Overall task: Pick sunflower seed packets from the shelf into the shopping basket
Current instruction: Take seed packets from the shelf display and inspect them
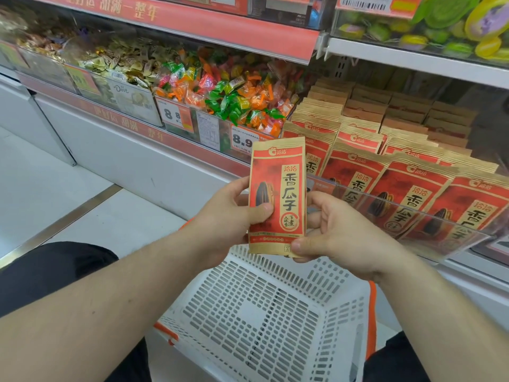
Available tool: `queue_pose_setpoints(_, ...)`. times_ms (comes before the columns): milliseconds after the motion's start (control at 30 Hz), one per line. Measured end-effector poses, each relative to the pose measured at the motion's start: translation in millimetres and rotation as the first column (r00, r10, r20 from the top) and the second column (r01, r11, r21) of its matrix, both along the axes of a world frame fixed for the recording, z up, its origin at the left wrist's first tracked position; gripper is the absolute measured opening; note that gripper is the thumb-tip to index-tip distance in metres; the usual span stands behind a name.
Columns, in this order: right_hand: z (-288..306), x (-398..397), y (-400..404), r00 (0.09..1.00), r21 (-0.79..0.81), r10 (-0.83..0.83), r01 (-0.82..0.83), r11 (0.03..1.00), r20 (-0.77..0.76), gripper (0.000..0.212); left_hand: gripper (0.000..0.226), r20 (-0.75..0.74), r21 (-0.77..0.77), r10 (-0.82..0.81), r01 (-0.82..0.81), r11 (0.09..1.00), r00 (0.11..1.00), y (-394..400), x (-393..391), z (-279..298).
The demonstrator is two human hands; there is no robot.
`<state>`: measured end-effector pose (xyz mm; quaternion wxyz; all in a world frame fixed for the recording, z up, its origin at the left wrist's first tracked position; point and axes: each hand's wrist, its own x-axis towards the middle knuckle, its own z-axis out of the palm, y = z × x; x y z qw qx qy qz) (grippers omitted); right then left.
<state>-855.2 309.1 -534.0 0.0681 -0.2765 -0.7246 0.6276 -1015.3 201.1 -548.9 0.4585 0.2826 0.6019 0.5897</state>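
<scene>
I hold one red and tan sunflower seed packet (pixel 278 188) upright in front of me, above the basket. My left hand (pixel 228 216) grips its left edge with the thumb across the front. My right hand (pixel 338 232) pinches its lower right corner. Below them stands a white slotted shopping basket (pixel 264 321) with orange handles, and nothing shows inside it. Rows of the same seed packets (pixel 385 166) fill the shelf to the right behind a clear plastic lip (pixel 413 216).
Bins of wrapped candies (pixel 220 92) with price tags (pixel 176 117) line the shelf to the left. Green and yellow toys (pixel 451 20) sit on the upper right shelf. A white shelf base (pixel 115 150) and pale floor lie at the left.
</scene>
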Motion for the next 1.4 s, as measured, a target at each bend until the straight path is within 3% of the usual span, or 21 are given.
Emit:
queue_pose_setpoints(100, -2.0, -6.1, -10.6, 0.984, 0.34, -0.048, -0.014, 0.94, 0.173, 0.062, 0.036, -0.077, -0.04, 0.016, -0.02, 0.999, 0.997, 1.6, 3.2, -1.9)
queue_pose_setpoints(167, 0.0, -6.5, -16.1, 0.974, 0.429, -0.038, -0.064, 0.901, 0.225, 0.06, 0.034, -0.044, -0.065, -0.015, 0.012, 0.998, 0.999, 1.8, 6.2, -1.5)
queue_pose_setpoints(233, 2.8, -4.6, -18.5, 0.971, 0.408, 0.026, -0.124, 0.905, 0.238, 0.055, 0.038, -0.024, -0.081, -0.016, 0.014, 0.997, 1.0, 1.7, 7.3, -1.7)
queue_pose_setpoints(367, 6.4, -3.3, -17.5, 0.987, 0.4, 0.046, -0.104, 0.911, 0.152, 0.01, 0.029, -0.013, -0.117, -0.078, 0.076, 0.99, 0.997, 1.1, 8.3, -2.9)
queue_pose_setpoints(500, 5.4, -2.6, -16.1, 0.999, 0.472, -0.029, 0.018, 0.881, 0.017, 0.012, 0.026, 0.006, -0.092, -0.108, 0.108, 0.99, 0.994, 2.4, 8.7, -2.1)
queue_pose_setpoints(667, 7.0, -3.2, -13.3, 0.978, 0.379, -0.167, 0.201, 0.903, -0.122, 0.009, 0.032, -0.067, -0.086, -0.124, 0.118, 0.989, 0.99, 3.8, 9.9, -6.1)
queue_pose_setpoints(767, 7.2, -4.2, -14.1, 0.975, 0.442, -0.184, 0.222, 0.869, -0.129, 0.013, 0.043, -0.1, -0.087, -0.156, 0.148, 0.985, 0.983, 3.8, 13.3, -9.9)
queue_pose_setpoints(900, 3.8, -8.2, -13.8, 0.977, 0.47, -0.199, 0.209, 0.858, -0.07, 0.021, 0.041, -0.092, -0.091, -0.185, 0.176, 0.98, 0.978, 3.8, 15.3, -11.1)
queue_pose_setpoints(1000, 2.0, -11.4, -14.2, 0.972, 0.302, -0.213, 0.234, 0.924, -0.103, 0.027, 0.035, 0.017, -0.09, -0.278, 0.279, 0.956, 0.96, 2.2, 12.8, -8.6)
queue_pose_setpoints(1100, 4.2, -13.3, -15.8, 0.963, 0.011, -0.215, 0.219, 0.976, -0.164, 0.029, 0.031, 0.164, 0.014, -0.434, 0.438, 0.899, 0.886, 2.0, 9.5, -9.9)
queue_pose_setpoints(1167, 6.2, -13.0, -16.3, 0.956, -0.102, -0.215, 0.198, 0.975, -0.201, 0.03, 0.032, 0.198, 0.082, -0.508, 0.502, 0.861, 0.838, 3.2, 7.9, -11.6)
queue_pose_setpoints(1400, 6.3, -10.6, -15.5, 0.943, -0.18, -0.232, 0.192, 0.965, -0.24, 0.033, 0.04, 0.247, 0.122, -0.553, 0.541, 0.832, 0.795, 7.1, 8.7, -15.5)
